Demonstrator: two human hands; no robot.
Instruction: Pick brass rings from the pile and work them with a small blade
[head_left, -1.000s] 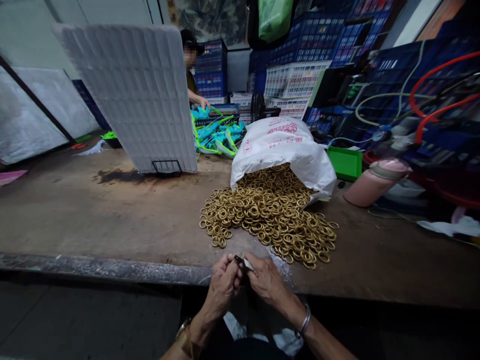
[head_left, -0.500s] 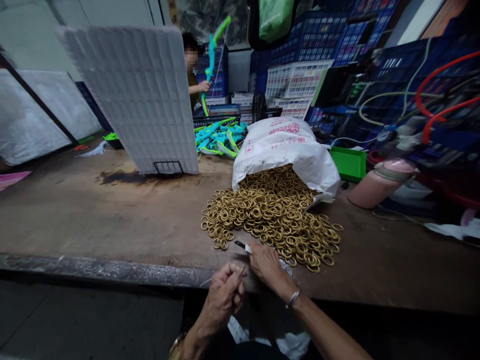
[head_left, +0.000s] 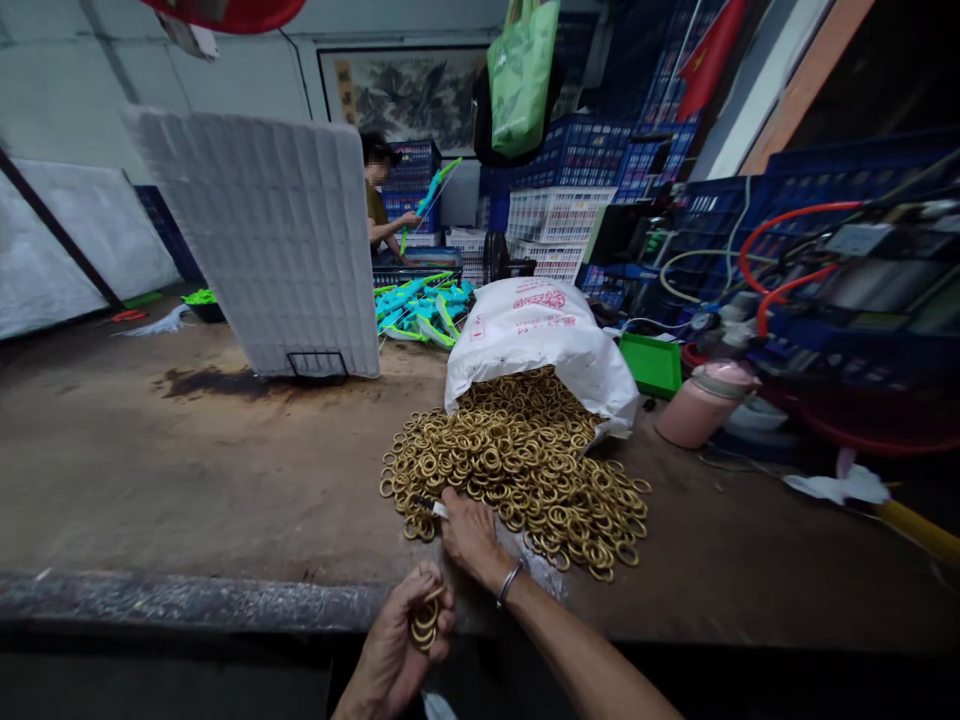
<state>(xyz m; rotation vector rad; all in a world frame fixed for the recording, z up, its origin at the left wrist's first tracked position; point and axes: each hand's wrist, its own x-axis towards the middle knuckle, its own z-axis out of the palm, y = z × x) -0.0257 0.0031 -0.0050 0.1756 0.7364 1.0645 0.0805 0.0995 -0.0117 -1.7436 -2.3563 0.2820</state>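
Note:
Several gold rings point(head_left: 424, 624) lie in my left hand point(head_left: 409, 625), whose fingers are curled round them in front of the table edge. My right hand point(head_left: 471, 535) is closed on a small tool point(head_left: 431, 507) with a white part and a dark tip, which reaches over rings at the near left side of the heap. The big heap of gold rings point(head_left: 525, 450) spills out of a white sack point(head_left: 525, 335) with red print. My right palm is turned down and hidden.
A white ribbed panel point(head_left: 277, 240) stands on the table point(head_left: 90, 480) at the left. Blue-green toy bows point(head_left: 424, 310) lie behind the sack. A person point(head_left: 379, 200) holds one bow. Right of the sack are a green tray point(head_left: 651, 365) and a pink bottle point(head_left: 701, 405).
The view has tilted up and shifted right. My left hand has turned and now shows several rings in it. My right hand with the tool has moved to the heap's near left edge.

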